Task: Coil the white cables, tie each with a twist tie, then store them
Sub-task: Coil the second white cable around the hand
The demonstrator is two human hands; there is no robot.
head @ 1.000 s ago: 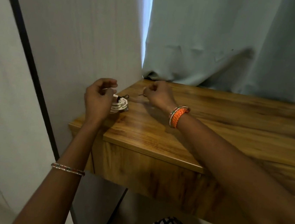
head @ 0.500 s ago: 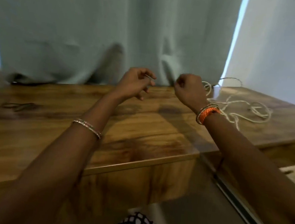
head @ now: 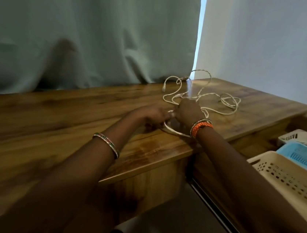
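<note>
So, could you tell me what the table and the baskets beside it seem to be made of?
The table looks like glossy wood or wood-grain laminate, with streaked grain and sheen. The baskets look like moulded matte plastic: perforated walls, cream and blue.

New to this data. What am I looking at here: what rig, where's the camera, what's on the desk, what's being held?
No robot: a person with a head-worn wide-angle camera looking down at their own hands. The left hand and right hand meet over a wooden desk, on a loose white cable that sprawls toward the far corner. One loop shows under the right wrist; motion blur hides the exact grip. Lower right are perforated baskets: a cream one, a blue one, a white one. A curtain hangs behind the desk.
</note>
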